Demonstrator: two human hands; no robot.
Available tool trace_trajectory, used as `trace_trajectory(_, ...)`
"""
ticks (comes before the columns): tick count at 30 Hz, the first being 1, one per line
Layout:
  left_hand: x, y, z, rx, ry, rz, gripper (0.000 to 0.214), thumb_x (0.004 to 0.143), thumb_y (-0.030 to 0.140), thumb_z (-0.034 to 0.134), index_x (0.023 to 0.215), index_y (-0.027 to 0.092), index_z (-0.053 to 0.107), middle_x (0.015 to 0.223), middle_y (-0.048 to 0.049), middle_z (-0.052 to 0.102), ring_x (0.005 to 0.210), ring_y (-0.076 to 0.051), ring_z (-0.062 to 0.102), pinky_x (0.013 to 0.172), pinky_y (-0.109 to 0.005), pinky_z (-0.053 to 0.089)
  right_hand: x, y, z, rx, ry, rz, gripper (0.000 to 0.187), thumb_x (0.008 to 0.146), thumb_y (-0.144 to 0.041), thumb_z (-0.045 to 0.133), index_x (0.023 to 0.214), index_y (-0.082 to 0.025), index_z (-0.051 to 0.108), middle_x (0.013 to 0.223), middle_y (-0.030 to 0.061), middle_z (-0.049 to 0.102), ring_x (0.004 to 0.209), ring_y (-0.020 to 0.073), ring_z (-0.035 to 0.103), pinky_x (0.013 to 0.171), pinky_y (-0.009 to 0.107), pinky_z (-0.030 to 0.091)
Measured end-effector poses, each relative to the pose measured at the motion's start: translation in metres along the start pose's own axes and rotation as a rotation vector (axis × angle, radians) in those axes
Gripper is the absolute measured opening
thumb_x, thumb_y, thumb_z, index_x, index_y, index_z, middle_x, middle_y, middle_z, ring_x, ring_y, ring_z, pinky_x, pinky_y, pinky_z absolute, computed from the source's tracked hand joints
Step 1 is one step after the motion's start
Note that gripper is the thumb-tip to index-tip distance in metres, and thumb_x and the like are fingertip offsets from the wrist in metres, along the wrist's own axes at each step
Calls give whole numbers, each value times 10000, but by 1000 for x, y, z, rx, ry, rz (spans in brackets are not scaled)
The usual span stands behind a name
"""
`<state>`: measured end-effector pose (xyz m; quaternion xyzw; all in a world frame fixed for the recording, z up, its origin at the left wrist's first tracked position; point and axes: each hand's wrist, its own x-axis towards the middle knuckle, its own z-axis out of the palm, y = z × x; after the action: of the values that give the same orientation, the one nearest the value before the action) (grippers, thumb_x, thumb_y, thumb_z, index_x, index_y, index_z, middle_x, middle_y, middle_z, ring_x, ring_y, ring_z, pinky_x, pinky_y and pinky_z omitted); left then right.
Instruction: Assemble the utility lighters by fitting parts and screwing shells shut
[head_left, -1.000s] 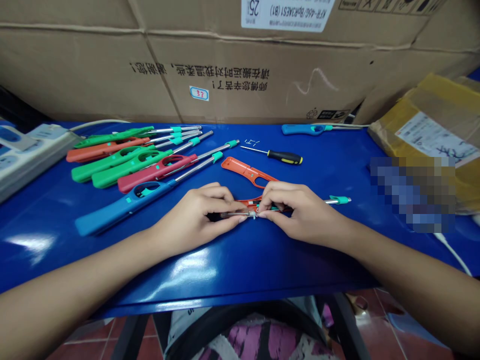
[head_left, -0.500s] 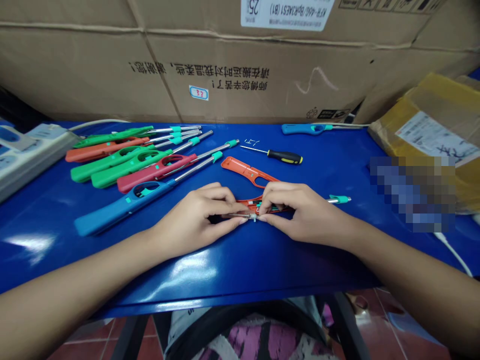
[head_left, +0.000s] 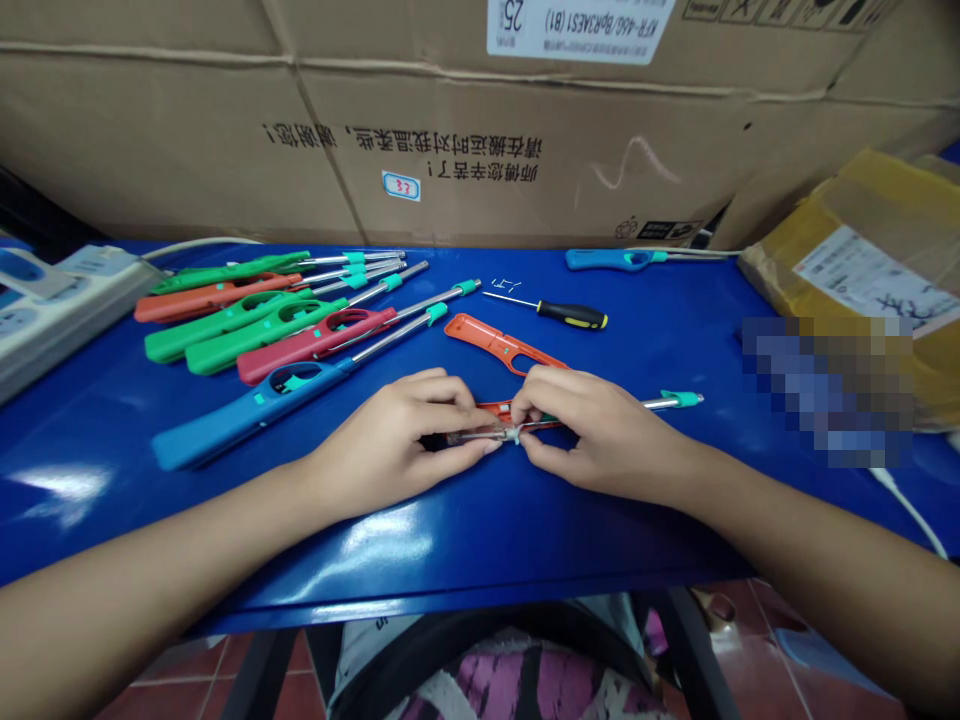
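My left hand (head_left: 416, 425) is closed, thumb and fingers pinching a small clear fuel tank (head_left: 478, 435) with a pale valve (head_left: 512, 434) at its right end. My right hand (head_left: 600, 430) is closed in a pinch at that valve. Behind both hands lies an orange lighter half-shell (head_left: 495, 408), largely hidden by the fingers. From it a metal tube (head_left: 660, 404) with a teal collar sticks out to the right. The other orange half-shell (head_left: 499, 345) rests just beyond, its inside facing up.
Several assembled lighters (head_left: 247, 410) lie at the left beside a power strip (head_left: 67, 310). A screwdriver (head_left: 570, 314) and small screws (head_left: 504, 286) are farther back, near a blue lighter (head_left: 611, 260). A large carton (head_left: 450, 110) stands behind; a taped box (head_left: 847, 270) sits right.
My right thumb and fingertips have shifted slightly around the valve. The left hand keeps its hold on the fuel tank, of which a little more shows.
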<state>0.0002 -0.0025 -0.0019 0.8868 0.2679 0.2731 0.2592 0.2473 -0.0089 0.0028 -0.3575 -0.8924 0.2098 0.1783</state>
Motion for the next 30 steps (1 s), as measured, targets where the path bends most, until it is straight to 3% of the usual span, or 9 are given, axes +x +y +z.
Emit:
trace_trajectory(11,0,-1,-1,39,47,44,242,929,187,691,1161,165,758,929,-56,695,846,-147,633,775,-280,538,1,-3,-5,132,43,48,72,881,-147,600,909,-187,652,955,34,610,879,159,600,794,311,456)
trace_trajectory(25,0,-3,-2,56,33,37,241,937,185,678,1165,176,756,932,-55,688,861,-152,644,795,-286,544,1,-1,-10,261,-52,129,71,928,-202,631,864,-188,661,907,13,643,848,134,606,807,294,472)
trace_trajectory(30,-2,-5,0,23,42,29,259,943,213,675,1190,229,750,935,-39,686,856,-147,642,767,-271,544,1,0,-9,301,-48,136,84,930,-188,638,852,-191,668,884,7,644,826,135,600,813,305,475)
